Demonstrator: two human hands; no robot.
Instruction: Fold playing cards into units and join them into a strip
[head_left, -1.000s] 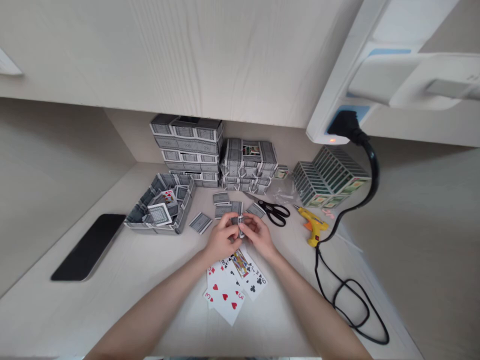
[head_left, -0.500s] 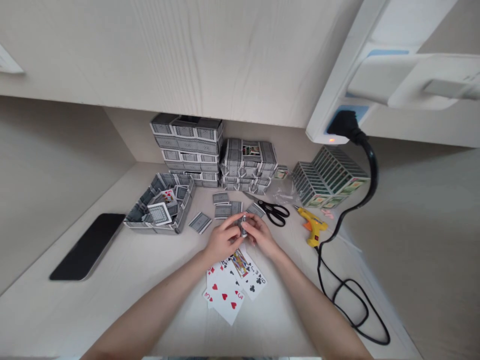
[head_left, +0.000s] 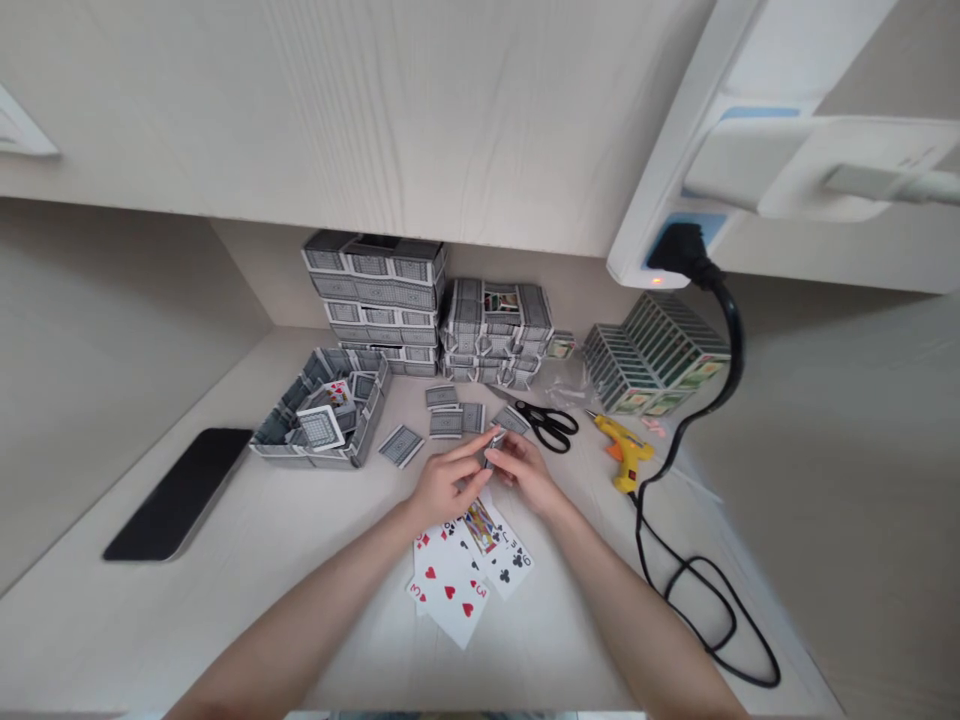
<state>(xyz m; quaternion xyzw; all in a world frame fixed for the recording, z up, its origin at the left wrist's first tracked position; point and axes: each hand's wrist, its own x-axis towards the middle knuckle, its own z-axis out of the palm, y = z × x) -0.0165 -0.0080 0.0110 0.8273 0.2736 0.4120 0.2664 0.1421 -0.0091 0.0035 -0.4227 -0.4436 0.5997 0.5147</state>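
Note:
Between my fingertips is a folded playing card (head_left: 493, 449), grey-patterned with a white edge, seen nearly edge-on. My left hand (head_left: 448, 485) pinches it from the left, and my right hand (head_left: 525, 475) grips it with thumb and fingers from the right. Part of the card is hidden by the fingers. Just below the hands lie face-up playing cards (head_left: 450, 592), the three of hearts on top, with a jack (head_left: 480, 527) and a club card beside it. Beyond the hands rest several folded grey-backed cards (head_left: 445, 423), and another one (head_left: 401, 446) lies to the left.
A card-built tray (head_left: 356, 455) holds loose folded cards, with a black phone (head_left: 178, 494) left of it. Card-built boxes (head_left: 386, 290) are stacked at the back. Black scissors (head_left: 553, 425), a yellow glue gun (head_left: 628, 452) and its black cable (head_left: 694, 630) lie on the right.
The folded card has tilted, its top leaning to the right. My left fingers have straightened a little along it. The view has shifted slightly.

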